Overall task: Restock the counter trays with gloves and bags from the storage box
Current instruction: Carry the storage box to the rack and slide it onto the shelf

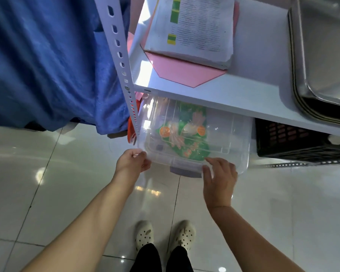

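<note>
Storage box gripped at corner by left hand, right hand fingers spread atop.

Bright, glare on floor, wide-angle distortion

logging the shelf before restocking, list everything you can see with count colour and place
white shelf board: one, white, upper frame
clear plastic storage box: one, transparent, under the shelf board
green glove packet: one, green and orange, inside the box
printed paper stack: one, white, on shelf
pink sheet: one, under the papers
steel trays: stack, silver, shelf right
black slatted crate: one, right of box
blue cloth: one, left
cream clogs: two, on tiled floor
left hand: grips box's left corner
right hand: touches box front
</note>
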Demonstrator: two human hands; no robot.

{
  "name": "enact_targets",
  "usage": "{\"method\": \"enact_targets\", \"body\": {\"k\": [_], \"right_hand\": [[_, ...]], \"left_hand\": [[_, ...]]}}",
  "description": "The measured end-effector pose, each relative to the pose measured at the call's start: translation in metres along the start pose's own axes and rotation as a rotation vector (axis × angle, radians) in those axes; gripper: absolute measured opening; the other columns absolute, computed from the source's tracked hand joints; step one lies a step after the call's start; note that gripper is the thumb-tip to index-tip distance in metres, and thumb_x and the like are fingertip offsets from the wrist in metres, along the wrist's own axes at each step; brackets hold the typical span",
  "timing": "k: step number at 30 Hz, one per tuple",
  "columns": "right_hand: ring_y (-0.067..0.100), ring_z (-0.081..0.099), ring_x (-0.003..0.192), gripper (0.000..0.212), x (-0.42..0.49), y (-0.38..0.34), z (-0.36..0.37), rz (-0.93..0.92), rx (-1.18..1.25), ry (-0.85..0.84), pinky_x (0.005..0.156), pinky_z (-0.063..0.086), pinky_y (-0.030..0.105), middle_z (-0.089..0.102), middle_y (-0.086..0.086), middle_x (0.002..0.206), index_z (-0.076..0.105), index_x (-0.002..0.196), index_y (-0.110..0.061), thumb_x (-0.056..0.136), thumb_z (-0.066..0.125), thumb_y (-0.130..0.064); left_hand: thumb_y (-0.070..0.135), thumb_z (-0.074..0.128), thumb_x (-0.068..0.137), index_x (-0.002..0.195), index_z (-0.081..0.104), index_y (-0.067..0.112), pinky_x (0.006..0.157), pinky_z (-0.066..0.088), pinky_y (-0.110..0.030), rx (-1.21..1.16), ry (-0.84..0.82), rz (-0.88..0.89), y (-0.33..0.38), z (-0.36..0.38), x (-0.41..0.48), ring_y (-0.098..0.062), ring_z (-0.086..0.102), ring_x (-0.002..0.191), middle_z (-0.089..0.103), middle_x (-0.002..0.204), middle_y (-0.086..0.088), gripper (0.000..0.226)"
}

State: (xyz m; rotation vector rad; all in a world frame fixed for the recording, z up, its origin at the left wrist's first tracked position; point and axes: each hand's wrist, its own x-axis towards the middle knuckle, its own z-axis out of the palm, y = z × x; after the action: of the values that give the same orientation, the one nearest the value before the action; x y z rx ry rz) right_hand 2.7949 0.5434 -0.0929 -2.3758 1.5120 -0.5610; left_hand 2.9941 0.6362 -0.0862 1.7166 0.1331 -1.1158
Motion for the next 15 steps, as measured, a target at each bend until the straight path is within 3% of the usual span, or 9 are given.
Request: {"method": "enact_targets", "body": {"k": [2,4,5,7,9,11,15], "right_hand": [[0.034,0.05,0.102,0.037,-0.004,0.025,-0.013,0.287,-0.005,0.058,0.087,0.038,0.043,0.058,0.014,0.112,0.06,0.113,-0.009,0.078,0.072,-0.012],[0.03,0.05,0.106,0.055,-0.002,0.039,-0.023,0.608,0.148,0.084,0.091,0.041,0.042,0.051,0.014,0.119,0.05,0.123,-0.006,0.076,0.075,-0.018],[0.025,0.052,0.101,0.059,0.002,0.042,-0.027,0.764,0.295,0.077,0.087,0.044,0.037,0.051,0.009,0.117,0.046,0.125,-0.007,0.076,0.075,-0.021],[0.014,0.057,0.081,0.045,0.011,0.044,-0.031,0.992,0.606,0.023,0.072,0.045,0.026,0.057,-0.001,0.095,0.05,0.115,-0.013,0.077,0.073,-0.022],[0.011,0.054,0.064,0.025,0.023,0.045,-0.033,1.051,0.789,0.003,0.062,0.044,0.02,0.056,-0.003,0.073,0.054,0.096,-0.014,0.078,0.071,-0.017],[0.01,0.05,0.059,0.018,0.04,0.047,-0.037,1.046,0.903,0.024,0.059,0.046,0.017,0.051,-0.002,0.064,0.054,0.078,-0.016,0.078,0.071,-0.012],[0.009,0.051,0.062,0.02,0.079,0.053,-0.037,1.048,1.117,-0.008,0.064,0.047,0.018,0.05,0.0,0.071,0.056,0.085,-0.014,0.079,0.07,-0.001]], "left_hand": [[0.009,0.043,0.096,0.093,0.054,-0.003,0.07,0.057,-0.033,-0.042,0.017,-0.028,-0.001,0.007,-0.005,-0.026,0.06,0.067,0.058,0.084,-0.022,0.016],[0.013,0.038,0.098,0.098,0.052,-0.005,0.061,0.059,-0.027,-0.08,0.035,-0.036,-0.003,0.015,-0.009,-0.027,0.062,0.067,0.059,0.08,-0.021,0.022],[0.014,0.037,0.099,0.099,0.051,-0.005,0.058,0.059,-0.025,-0.092,0.058,-0.03,-0.004,0.019,-0.01,-0.027,0.063,0.067,0.06,0.078,-0.02,0.023],[0.016,0.036,0.099,0.09,0.051,-0.002,0.056,0.057,-0.024,-0.087,0.115,-0.003,-0.003,0.027,-0.012,-0.025,0.064,0.065,0.061,0.074,-0.017,0.025],[0.015,0.037,0.099,0.077,0.052,0.005,0.057,0.056,-0.025,-0.103,0.147,0.04,0.002,0.036,-0.012,-0.023,0.062,0.061,0.061,0.07,-0.015,0.028],[0.014,0.04,0.098,0.075,0.055,0.006,0.057,0.058,-0.023,-0.145,0.15,0.076,0.012,0.044,-0.007,-0.022,0.061,0.059,0.06,0.069,-0.014,0.029],[-0.001,0.054,0.086,0.087,0.059,-0.006,0.064,0.058,-0.022,-0.08,0.094,0.145,0.035,0.059,0.011,-0.024,0.059,0.063,0.058,0.08,-0.02,0.007]]}}
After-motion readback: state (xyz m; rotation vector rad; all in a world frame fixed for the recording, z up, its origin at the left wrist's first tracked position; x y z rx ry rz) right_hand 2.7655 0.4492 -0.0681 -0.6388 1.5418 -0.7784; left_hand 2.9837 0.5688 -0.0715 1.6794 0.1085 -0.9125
